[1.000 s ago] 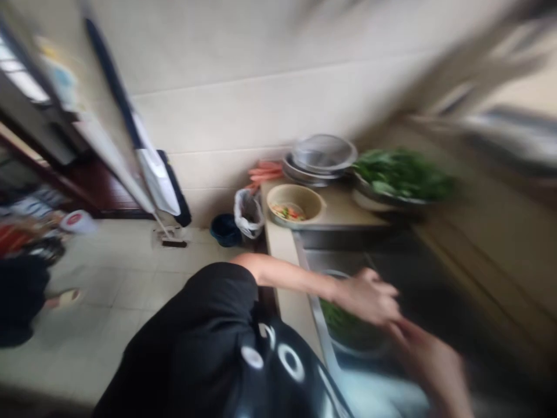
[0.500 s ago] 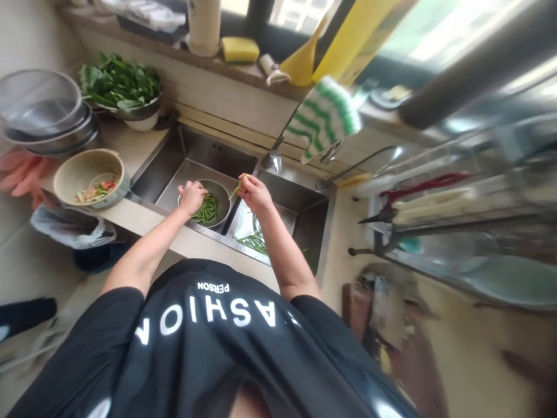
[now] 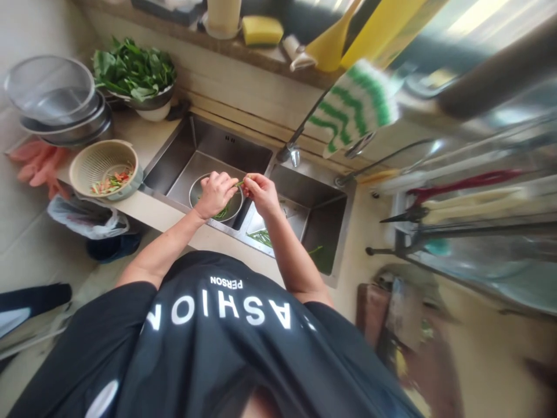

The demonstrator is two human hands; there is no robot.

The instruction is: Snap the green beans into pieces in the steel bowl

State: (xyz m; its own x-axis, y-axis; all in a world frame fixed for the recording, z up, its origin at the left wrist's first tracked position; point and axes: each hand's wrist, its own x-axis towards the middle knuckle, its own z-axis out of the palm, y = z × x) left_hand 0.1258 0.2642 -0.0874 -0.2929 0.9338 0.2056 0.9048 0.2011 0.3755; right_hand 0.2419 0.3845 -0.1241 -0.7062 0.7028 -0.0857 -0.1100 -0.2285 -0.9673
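Note:
Between my two hands runs a green bean [image 3: 239, 183], a short stretch of it showing. My left hand [image 3: 215, 194] is closed on one end, above a round metal bowl [image 3: 241, 211] in the left sink basin. Cut green beans [image 3: 223, 212] lie in that bowl, partly covered by my left hand. My right hand [image 3: 260, 193] pinches the bean's other end over the divider between the basins. Long green beans [image 3: 261, 236] lie in the right basin [image 3: 324, 223], partly behind my right forearm.
A colander [image 3: 104, 152] with red and green scraps stands on the counter at left. Behind it are stacked metal bowls [image 3: 65, 125] and a bowl of leafy greens [image 3: 134, 72]. The faucet [image 3: 292, 152] and a striped cloth [image 3: 354, 107] are behind the basins. A dish rack [image 3: 400, 232] stands at right.
My left hand has risen from the beans in the bowl and come to the right, meeting the right hand at the bean. The whole view has shifted slightly.

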